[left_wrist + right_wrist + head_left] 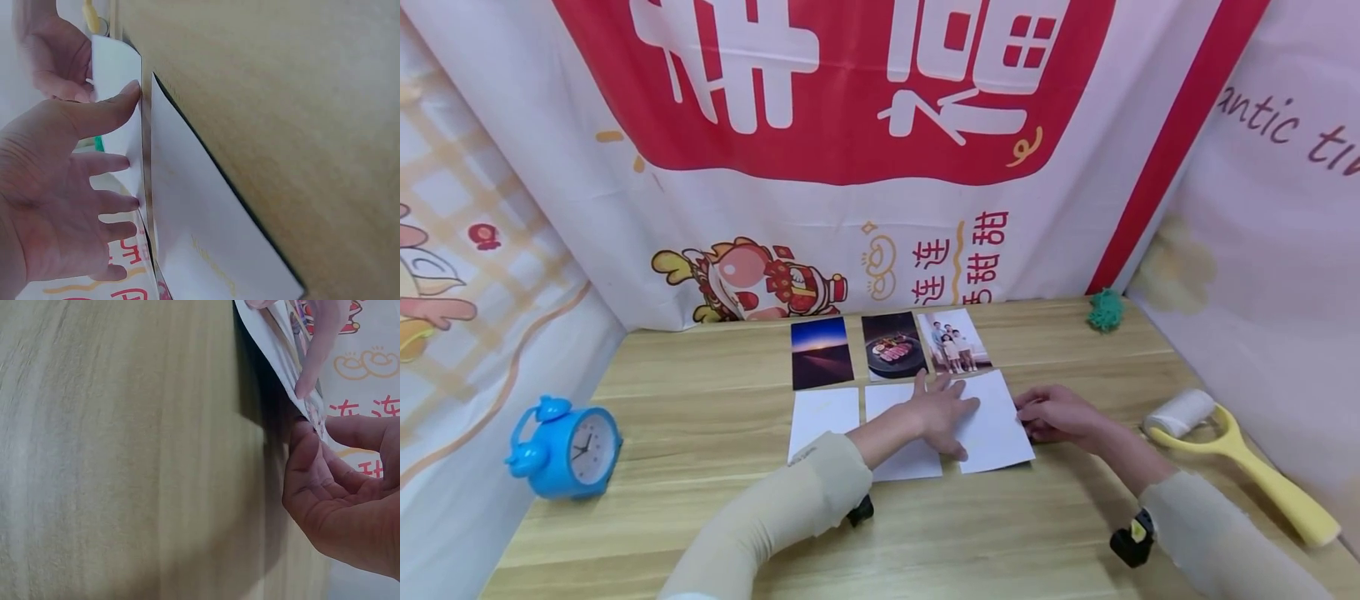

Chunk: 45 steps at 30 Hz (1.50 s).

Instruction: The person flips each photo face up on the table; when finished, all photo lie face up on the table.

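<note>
In the head view, three glossy photos lie in a back row: a sunset road [822,358], a plated meat dish [895,348] and a family group [951,346]. Before them are three white cards: a left card [818,412], a middle card [906,462] and a right card [996,437]. My left hand [942,414], fingers spread, touches the right card near its left side. My right hand [1063,414] pinches that card's right edge, which stands slightly raised off the table in the right wrist view. Faint yellow lettering marks the middle card [206,219].
A blue alarm clock [572,450] stands at the table's left. On the right lie a yellow-handled lint roller [1262,475] and, near the back, a green tuft [1105,311]. A printed cloth [1060,242] hangs along the back edge of the wooden table [700,433].
</note>
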Tool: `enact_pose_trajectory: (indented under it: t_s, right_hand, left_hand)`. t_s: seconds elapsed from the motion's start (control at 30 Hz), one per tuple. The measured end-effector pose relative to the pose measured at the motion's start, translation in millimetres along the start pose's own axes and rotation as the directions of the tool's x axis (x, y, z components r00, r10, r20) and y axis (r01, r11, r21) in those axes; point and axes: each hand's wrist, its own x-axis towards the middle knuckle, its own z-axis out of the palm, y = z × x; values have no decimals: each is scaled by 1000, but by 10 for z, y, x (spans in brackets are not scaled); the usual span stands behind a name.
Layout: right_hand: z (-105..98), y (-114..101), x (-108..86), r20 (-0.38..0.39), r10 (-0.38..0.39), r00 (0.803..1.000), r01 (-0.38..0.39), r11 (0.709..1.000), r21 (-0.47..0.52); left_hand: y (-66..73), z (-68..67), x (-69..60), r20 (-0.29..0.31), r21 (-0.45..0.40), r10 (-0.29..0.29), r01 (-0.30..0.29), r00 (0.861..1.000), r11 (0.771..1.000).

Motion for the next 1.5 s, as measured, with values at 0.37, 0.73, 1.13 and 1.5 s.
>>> enact_pose_trajectory:
  t_s: [0.37,0.73,1.13,1.5]
  right_hand:
    - [-64,-288,-87,-52,-122,991,110,975,-191]
    - [185,-642,-193,-52,-141,989,121,950,-288]
    - [314,-603,-158,185,-28,982,35,999,-33]
    - [335,-513,-89,303,-57,951,63,998,-8]
  left_hand:
    - [-25,-179,49,-165,-395,-121,47,979,918]
    - [-10,-276,44,160,-978,-268,115,950,-175]
    - [-87,-250,-6,201,-919,-275,84,940,-385]
    - [-124,-236,-27,195,-897,-287,52,938,-439]
